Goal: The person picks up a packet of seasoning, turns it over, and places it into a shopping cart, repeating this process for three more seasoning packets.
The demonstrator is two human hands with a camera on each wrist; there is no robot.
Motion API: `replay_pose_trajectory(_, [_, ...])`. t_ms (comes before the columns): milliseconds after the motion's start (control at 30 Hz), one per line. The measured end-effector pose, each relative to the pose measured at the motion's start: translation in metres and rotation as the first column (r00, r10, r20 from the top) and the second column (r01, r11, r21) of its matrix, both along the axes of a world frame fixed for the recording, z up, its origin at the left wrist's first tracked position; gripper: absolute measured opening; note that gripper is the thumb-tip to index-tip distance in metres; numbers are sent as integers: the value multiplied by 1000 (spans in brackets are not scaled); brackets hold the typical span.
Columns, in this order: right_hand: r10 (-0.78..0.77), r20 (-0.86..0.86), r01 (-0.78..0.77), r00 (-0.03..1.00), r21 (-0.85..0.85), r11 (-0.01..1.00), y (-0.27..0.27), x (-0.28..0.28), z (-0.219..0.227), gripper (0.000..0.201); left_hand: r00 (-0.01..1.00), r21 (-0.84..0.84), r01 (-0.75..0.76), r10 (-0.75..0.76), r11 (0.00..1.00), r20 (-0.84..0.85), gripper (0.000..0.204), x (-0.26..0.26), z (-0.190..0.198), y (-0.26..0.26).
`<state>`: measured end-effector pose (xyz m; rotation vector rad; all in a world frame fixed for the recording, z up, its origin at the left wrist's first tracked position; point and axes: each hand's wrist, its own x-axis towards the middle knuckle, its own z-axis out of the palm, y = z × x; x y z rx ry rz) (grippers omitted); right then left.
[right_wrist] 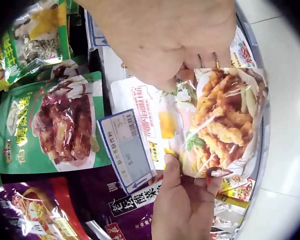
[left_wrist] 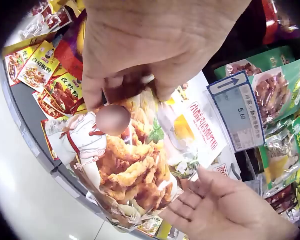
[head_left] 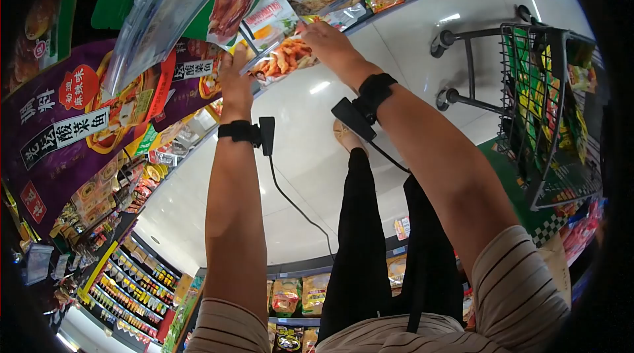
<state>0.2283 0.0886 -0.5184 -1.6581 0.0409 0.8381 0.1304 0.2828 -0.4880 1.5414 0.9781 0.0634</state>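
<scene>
A white packet with a fried-food picture (head_left: 284, 57) (left_wrist: 132, 167) (right_wrist: 222, 122) lies at the shelf's front edge, between both hands. My left hand (head_left: 236, 85) (left_wrist: 157, 42) (right_wrist: 182, 207) grips one side of it, the thumb on its face and the fingers bent round the edge. On the opposite side my right hand (head_left: 333, 49) (left_wrist: 225, 210) (right_wrist: 165, 40) pinches the packet; some of its fingers are hidden behind it. A price tag (left_wrist: 236, 111) (right_wrist: 129, 150) reading 5.60 stands just behind the packet.
Purple packets (head_left: 72, 128) and green packets with meat pictures (right_wrist: 55, 125) fill the shelf alongside. Small yellow seasoning packets (left_wrist: 40, 67) lie near the shelf edge. A black wire shopping cart (head_left: 538, 102) holding green packets stands at the right on the pale tiled floor (head_left: 297, 194).
</scene>
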Motion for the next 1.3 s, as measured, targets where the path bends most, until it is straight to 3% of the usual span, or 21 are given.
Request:
replay_pose_trajectory(67, [-29,27,29,999,1,1000,-11,-10,3,43,997,-32,-7,10,999,80,42,5,-8,9])
replay_pose_trajectory(133, [-18,90,23,996,-50,998,-23,-23,6,38,997,-14,61,-60,998,52,41,4,-24,28])
replay_pose_trajectory(167, [-14,33,14,999,-8,1000,-30,-32,8,36,995,-7,96,-95,995,38,41,3,-31,36])
replay_pose_trajectory(200, [-8,-24,8,1000,33,999,-38,-42,9,34,936,343,338,-350,876,-28,40,2,-33,39])
replay_pose_trajectory(233, [1,-78,5,997,74,997,-46,-53,12,33,865,667,449,-478,595,-155,40,0,-37,43])
replay_pose_trajectory(267, [4,-90,2,996,72,997,-54,-63,16,31,873,620,438,-473,651,-120,40,-5,-40,45])
replay_pose_trajectory(333, [9,-114,-1,993,69,998,-70,-86,32,29,766,774,539,-574,332,-288,37,-8,-22,35])
replay_pose_trajectory(400, [-27,-340,80,940,143,986,-89,-104,56,28,929,529,362,-345,768,-136,36,-21,-38,30])
replay_pose_trajectory(433, [-37,-446,127,894,175,976,-100,-112,69,27,975,352,222,-199,909,-101,36,-19,-30,20])
replay_pose_trajectory(500, [-8,-483,114,876,190,975,-123,-125,95,25,980,120,89,-65,989,-187,41,-37,6,-18])
replay_pose_trajectory(633, [91,-544,34,834,215,976,-171,-145,135,28,940,-87,108,-130,990,-314,49,-107,30,-77])
replay_pose_trajectory(700, [57,-555,138,830,304,943,-198,-162,150,26,923,-184,166,-219,969,-317,52,-136,59,-120])
replay_pose_trajectory(867, [91,-467,55,879,289,956,-272,-161,214,25,826,-333,261,-389,906,-408,58,-177,116,-215])
replay_pose_trajectory(1033, [52,-391,103,919,364,926,-347,-157,266,22,793,-445,374,-530,814,-302,51,-159,194,-311])
replay_pose_trajectory(1167, [-12,-312,138,950,385,913,-407,-150,296,20,764,-388,498,-604,775,-227,46,-131,254,-375])
replay_pose_trajectory(1300, [-88,-304,207,949,389,898,-465,-139,329,22,806,-325,523,-581,788,-113,39,-116,304,-420])
